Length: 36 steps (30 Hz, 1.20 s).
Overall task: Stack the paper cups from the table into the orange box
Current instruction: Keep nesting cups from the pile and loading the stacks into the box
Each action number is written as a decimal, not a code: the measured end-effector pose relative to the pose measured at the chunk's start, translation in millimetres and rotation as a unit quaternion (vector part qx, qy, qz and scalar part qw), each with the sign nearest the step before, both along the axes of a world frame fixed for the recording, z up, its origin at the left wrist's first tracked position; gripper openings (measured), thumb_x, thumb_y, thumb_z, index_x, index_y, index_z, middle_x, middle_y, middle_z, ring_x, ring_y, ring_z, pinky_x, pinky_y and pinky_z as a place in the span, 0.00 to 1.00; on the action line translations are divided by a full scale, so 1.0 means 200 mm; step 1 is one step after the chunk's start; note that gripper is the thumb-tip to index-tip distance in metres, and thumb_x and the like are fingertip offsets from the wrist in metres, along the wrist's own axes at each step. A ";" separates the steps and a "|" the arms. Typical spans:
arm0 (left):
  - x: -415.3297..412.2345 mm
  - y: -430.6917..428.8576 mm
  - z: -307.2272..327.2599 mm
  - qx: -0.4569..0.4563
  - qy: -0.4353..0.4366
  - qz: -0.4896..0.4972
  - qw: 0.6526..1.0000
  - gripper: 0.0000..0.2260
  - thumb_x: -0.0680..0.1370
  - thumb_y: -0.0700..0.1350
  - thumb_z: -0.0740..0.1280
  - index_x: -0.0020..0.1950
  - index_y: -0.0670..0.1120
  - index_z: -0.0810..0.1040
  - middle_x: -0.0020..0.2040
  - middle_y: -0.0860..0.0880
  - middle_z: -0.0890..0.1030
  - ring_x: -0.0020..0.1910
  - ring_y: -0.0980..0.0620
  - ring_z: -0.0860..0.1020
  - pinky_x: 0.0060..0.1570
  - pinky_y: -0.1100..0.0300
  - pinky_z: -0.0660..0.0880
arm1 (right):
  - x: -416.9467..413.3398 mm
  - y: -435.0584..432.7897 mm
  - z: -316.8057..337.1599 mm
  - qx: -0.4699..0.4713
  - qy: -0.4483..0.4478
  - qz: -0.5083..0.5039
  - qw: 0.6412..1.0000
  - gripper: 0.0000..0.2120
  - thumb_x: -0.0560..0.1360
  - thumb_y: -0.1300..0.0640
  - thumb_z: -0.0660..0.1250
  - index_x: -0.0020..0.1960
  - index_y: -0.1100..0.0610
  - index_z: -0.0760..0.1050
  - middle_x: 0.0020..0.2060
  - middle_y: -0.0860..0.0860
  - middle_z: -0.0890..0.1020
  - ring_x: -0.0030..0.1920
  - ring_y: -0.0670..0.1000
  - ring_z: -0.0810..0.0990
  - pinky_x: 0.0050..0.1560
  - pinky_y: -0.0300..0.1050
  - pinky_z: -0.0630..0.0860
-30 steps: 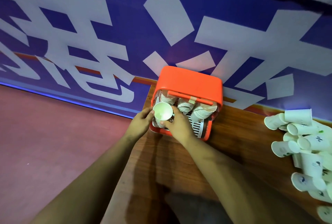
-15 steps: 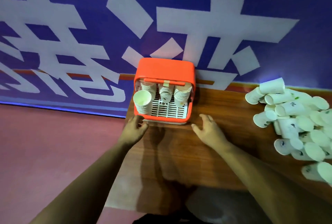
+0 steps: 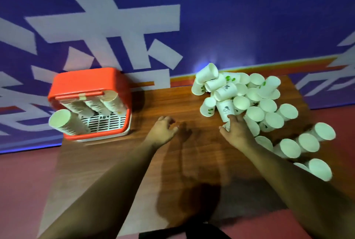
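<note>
Four stacks of paper cups (image 3: 96, 105) lean inside the orange box (image 3: 86, 79), which stands at the far left corner of the worktop (image 3: 182, 100). The stack nearest its front left corner pokes out over the rim with its mouth toward me. By my reckoning that is well under half the job. A big heap of loose cups (image 3: 255, 102) lies on its sides at the far right corner and spills down along the right edge, well apart from the box.

My left hand (image 3: 162, 130) hovers over the middle of the worktop, fingers loosely curled and holding nothing. My right hand (image 3: 237, 133) is at the near left fringe of the heap. Its fingers are spread and touch the cups there, and as far as I can make out they are closed round none. So I judge the step in hand to be picking the next cup.

The worktop is dark brown wood grain, with my shadow on its near part. Behind it hangs a violet-blue banner (image 3: 249, 18) with large white characters and an orange stripe, and the floor (image 3: 23, 181) is a dull red.
</note>
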<state>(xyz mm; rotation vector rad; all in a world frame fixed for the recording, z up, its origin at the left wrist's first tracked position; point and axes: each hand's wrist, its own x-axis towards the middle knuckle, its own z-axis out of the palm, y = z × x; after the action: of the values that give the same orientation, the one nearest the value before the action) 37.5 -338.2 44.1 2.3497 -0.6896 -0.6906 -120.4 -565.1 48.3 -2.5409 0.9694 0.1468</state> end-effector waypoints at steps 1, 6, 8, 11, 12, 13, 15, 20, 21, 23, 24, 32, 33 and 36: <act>-0.04 -0.11 -0.01 0.005 0.003 -0.013 1.000 0.17 0.78 0.52 0.67 0.64 0.44 0.77 0.59 0.48 0.74 0.54 0.51 0.76 0.55 0.62 0.70 | -0.05 -0.07 -0.01 -0.002 -0.007 -0.011 1.000 0.29 0.75 0.47 0.68 0.69 0.62 0.68 0.63 0.63 0.72 0.62 0.63 0.72 0.61 0.55 0.71; -0.22 -0.57 -0.09 0.016 0.025 -0.079 0.996 0.24 0.76 0.50 0.72 0.67 0.42 0.72 0.61 0.43 0.75 0.61 0.48 0.73 0.54 0.65 0.65 | -0.27 -0.32 -0.05 -0.030 -0.011 -0.024 0.999 0.30 0.73 0.47 0.69 0.69 0.61 0.68 0.63 0.62 0.72 0.62 0.62 0.73 0.60 0.54 0.73; -0.28 -0.71 -0.13 0.019 0.056 -0.079 0.995 0.30 0.73 0.51 0.74 0.70 0.42 0.69 0.65 0.43 0.72 0.65 0.46 0.72 0.59 0.62 0.67 | -0.35 -0.38 -0.06 -0.037 -0.004 -0.027 0.999 0.31 0.73 0.46 0.69 0.70 0.61 0.68 0.63 0.62 0.72 0.64 0.63 0.71 0.62 0.55 0.71; -0.37 -0.88 -0.19 0.042 0.065 -0.065 0.995 0.36 0.70 0.56 0.76 0.69 0.41 0.66 0.67 0.42 0.70 0.67 0.45 0.69 0.61 0.56 0.68 | -0.46 -0.44 -0.11 -0.049 -0.005 -0.045 0.998 0.32 0.69 0.43 0.71 0.65 0.63 0.72 0.60 0.63 0.74 0.62 0.66 0.72 0.61 0.58 0.72; -0.39 -0.91 -0.20 0.042 0.064 -0.054 0.996 0.37 0.69 0.58 0.77 0.68 0.40 0.66 0.66 0.42 0.71 0.67 0.45 0.69 0.61 0.54 0.69 | -0.48 -0.44 -0.12 -0.053 0.002 -0.053 0.997 0.32 0.68 0.41 0.72 0.63 0.63 0.73 0.59 0.63 0.74 0.60 0.65 0.73 0.60 0.58 0.73; -0.42 -0.95 -0.22 0.034 0.067 -0.041 0.996 0.39 0.67 0.59 0.78 0.68 0.41 0.65 0.67 0.42 0.71 0.67 0.44 0.69 0.63 0.52 0.70 | -0.51 -0.44 -0.14 -0.053 0.012 -0.060 0.997 0.33 0.67 0.40 0.72 0.62 0.63 0.73 0.58 0.63 0.75 0.60 0.65 0.73 0.59 0.58 0.73; -0.46 -1.00 -0.24 0.007 0.076 -0.013 0.997 0.45 0.64 0.59 0.80 0.71 0.42 0.61 0.68 0.42 0.71 0.69 0.42 0.69 0.65 0.47 0.71 | -0.53 -0.44 -0.15 -0.045 0.030 -0.070 0.996 0.36 0.66 0.39 0.73 0.64 0.63 0.71 0.59 0.62 0.74 0.61 0.63 0.73 0.59 0.57 0.73; -0.49 -1.08 -0.28 -0.017 0.055 0.007 0.998 0.50 0.61 0.59 0.79 0.73 0.49 0.53 0.70 0.42 0.71 0.68 0.39 0.70 0.64 0.43 0.72 | -0.56 -0.43 -0.21 -0.001 0.038 -0.069 0.997 0.38 0.71 0.43 0.71 0.72 0.60 0.60 0.66 0.60 0.69 0.65 0.60 0.71 0.63 0.52 0.70; -0.50 -1.10 -0.28 -0.017 0.049 0.006 0.999 0.49 0.63 0.56 0.80 0.73 0.47 0.53 0.70 0.42 0.70 0.68 0.39 0.70 0.64 0.43 0.72 | -0.56 -0.43 -0.23 0.001 0.038 -0.063 0.997 0.36 0.72 0.44 0.70 0.72 0.60 0.60 0.67 0.59 0.69 0.64 0.59 0.71 0.64 0.51 0.69; -0.50 -1.13 -0.29 -0.013 0.033 0.000 0.999 0.45 0.66 0.51 0.80 0.73 0.45 0.55 0.70 0.41 0.70 0.67 0.39 0.71 0.63 0.44 0.73 | -0.55 -0.42 -0.24 -0.009 0.034 -0.051 0.998 0.31 0.74 0.45 0.68 0.71 0.58 0.62 0.66 0.57 0.70 0.64 0.58 0.71 0.64 0.51 0.67; -0.50 -1.15 -0.31 -0.011 0.025 -0.003 1.000 0.42 0.67 0.49 0.79 0.72 0.44 0.56 0.69 0.41 0.70 0.66 0.39 0.72 0.61 0.45 0.73 | -0.55 -0.42 -0.25 -0.013 0.032 -0.043 0.998 0.30 0.74 0.46 0.67 0.70 0.58 0.63 0.65 0.56 0.70 0.64 0.58 0.70 0.64 0.50 0.66; -0.51 -1.11 -0.34 0.025 -0.035 -0.111 0.993 0.26 0.75 0.50 0.70 0.69 0.48 0.65 0.63 0.42 0.74 0.58 0.38 0.76 0.51 0.47 0.75 | -0.56 -0.36 -0.31 0.031 0.043 -0.008 0.999 0.43 0.69 0.41 0.72 0.75 0.57 0.58 0.67 0.56 0.69 0.65 0.58 0.69 0.62 0.51 0.70; -0.50 -1.09 -0.33 0.038 -0.042 -0.124 0.991 0.26 0.75 0.51 0.69 0.71 0.49 0.65 0.63 0.42 0.73 0.58 0.37 0.75 0.52 0.46 0.76 | -0.56 -0.36 -0.31 0.036 0.044 -0.007 0.998 0.43 0.69 0.42 0.72 0.76 0.57 0.57 0.67 0.55 0.69 0.65 0.58 0.70 0.61 0.51 0.70; -0.48 -1.02 -0.34 0.073 -0.041 -0.144 0.986 0.27 0.75 0.55 0.66 0.74 0.54 0.67 0.64 0.44 0.69 0.60 0.38 0.74 0.58 0.45 0.75 | -0.56 -0.34 -0.31 0.072 0.033 -0.020 0.997 0.40 0.71 0.47 0.71 0.76 0.54 0.55 0.67 0.56 0.68 0.65 0.59 0.71 0.59 0.52 0.73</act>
<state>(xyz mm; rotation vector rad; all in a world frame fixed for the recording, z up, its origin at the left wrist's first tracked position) -59.0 -541.6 -24.6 2.4473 -1.0644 -0.7937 -231.5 -633.3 -14.0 -2.3985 0.9964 0.2810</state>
